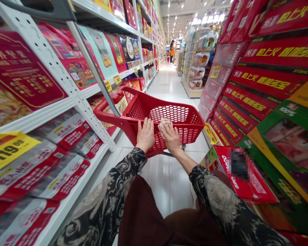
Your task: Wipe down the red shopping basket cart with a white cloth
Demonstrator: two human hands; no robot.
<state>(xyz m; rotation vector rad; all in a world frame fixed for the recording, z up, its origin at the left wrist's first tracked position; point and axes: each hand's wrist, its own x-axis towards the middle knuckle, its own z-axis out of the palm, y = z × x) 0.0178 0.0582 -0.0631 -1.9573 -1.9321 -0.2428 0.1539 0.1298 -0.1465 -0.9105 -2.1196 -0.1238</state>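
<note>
Between two walls of goods, both my hands rest on the near rim of a red basket (192, 131).
My left hand (145, 135) lies flat on that rim, its grip open, fingers straight. Just right of it, my right hand (171, 138) curls its grip over a small pale bundle (164, 123), pressing it onto the rim. Shelves (53, 109) run along the left, stacked red boxes (259, 85) along the right.

A yellow price tag (7, 150) on the left shelf (66, 205) edge reads "119.00". At right, a green box (279, 119) bears "100%"; a red carton (269, 22) shows "16".
</note>
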